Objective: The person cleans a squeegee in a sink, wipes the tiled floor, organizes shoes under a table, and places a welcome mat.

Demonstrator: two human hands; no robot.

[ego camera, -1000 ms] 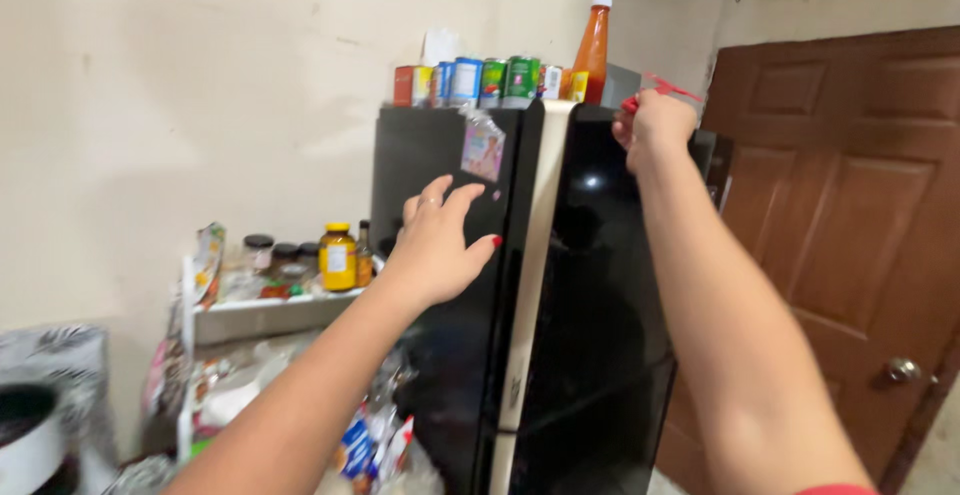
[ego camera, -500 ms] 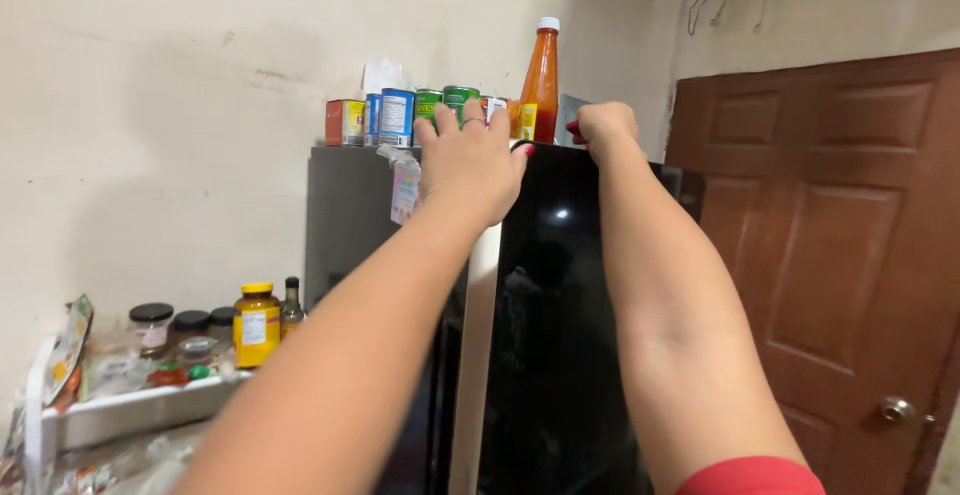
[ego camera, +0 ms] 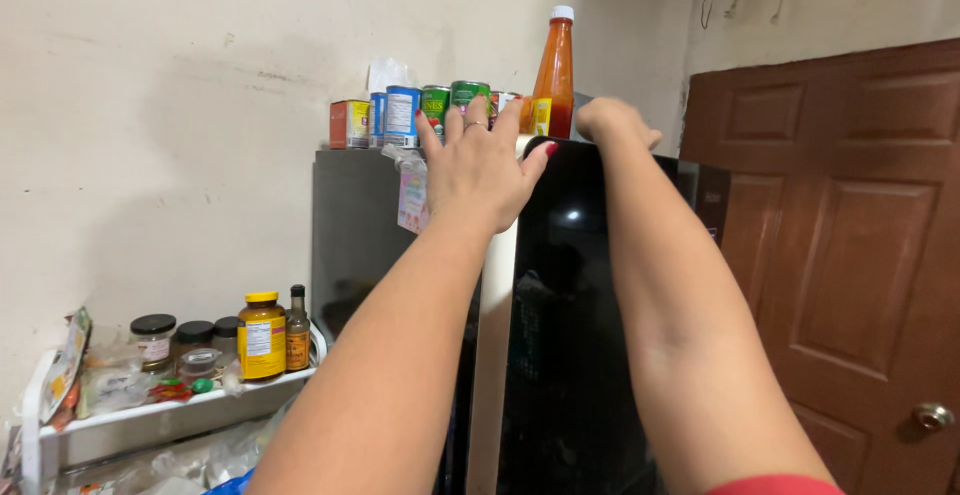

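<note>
I am watching both hands reaching up to the top of the black fridge [ego camera: 570, 305]. The left hand [ego camera: 482, 170] is lying flat and spread against the upper front corner, fingers open, grasping nothing, its fingertips just below the green cans [ego camera: 455, 105]. The right hand [ego camera: 608, 120] is curling over the top edge, just beside the orange sauce bottle [ego camera: 555, 75]; I cannot tell whether it is clenching anything, since its fingers are hidden behind the edge. As far as I can judge, the reach is done and both hands are at the fridge top, but nothing up there is being lifted yet: cans and bottle are all standing upright in their row, just beyond the left fingertips.

Compared with half a second ago, the left hand is sitting slightly lower and more to the right, with the thumb now spreading toward the door edge. The right hand is barely shifting, and the red bit seen at its fingers earlier is no longer showing.
</note>
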